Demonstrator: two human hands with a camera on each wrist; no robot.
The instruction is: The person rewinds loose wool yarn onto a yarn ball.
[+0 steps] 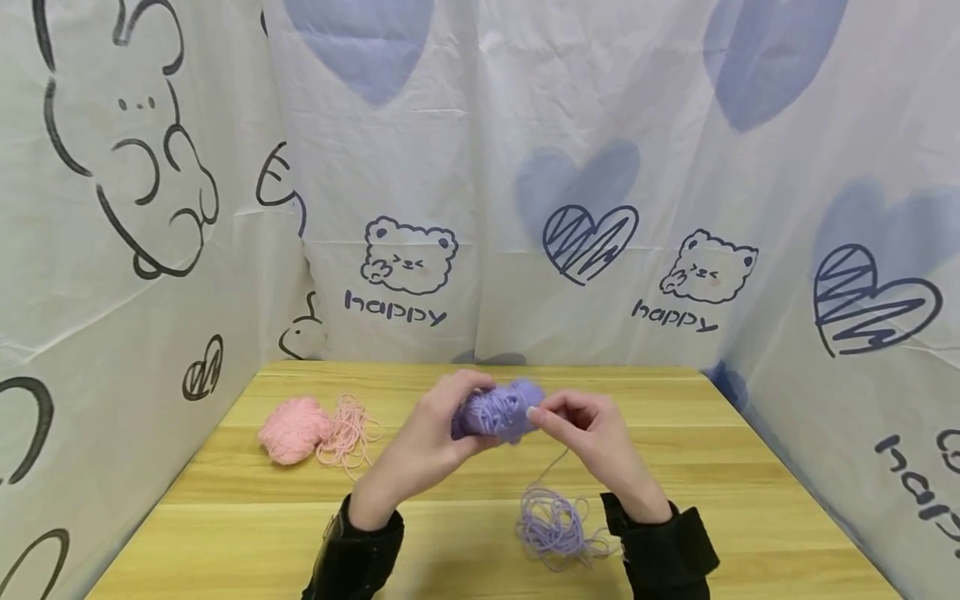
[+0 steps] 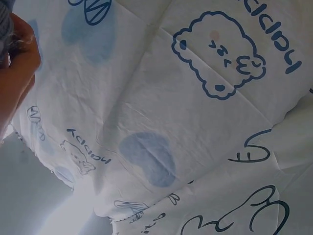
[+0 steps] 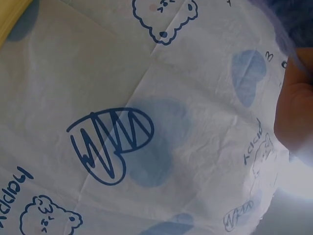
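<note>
Left hand (image 1: 431,437) is wrapped around the purple yarn ball (image 1: 498,410) above the surface (image 1: 450,517) while the right hand (image 1: 592,442) pinches its strand (pink yarn (image 1: 294,429) sits off left).

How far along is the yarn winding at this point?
Partly done, apparently. The purple ball already has bulk; the left hand grips it above the table while the right hand pinches the strand at its side. A loose purple tangle still lies near the right sleeve, joined by a thin strand. The pink ball has its own loose pink strands beside it, untouched.
</note>
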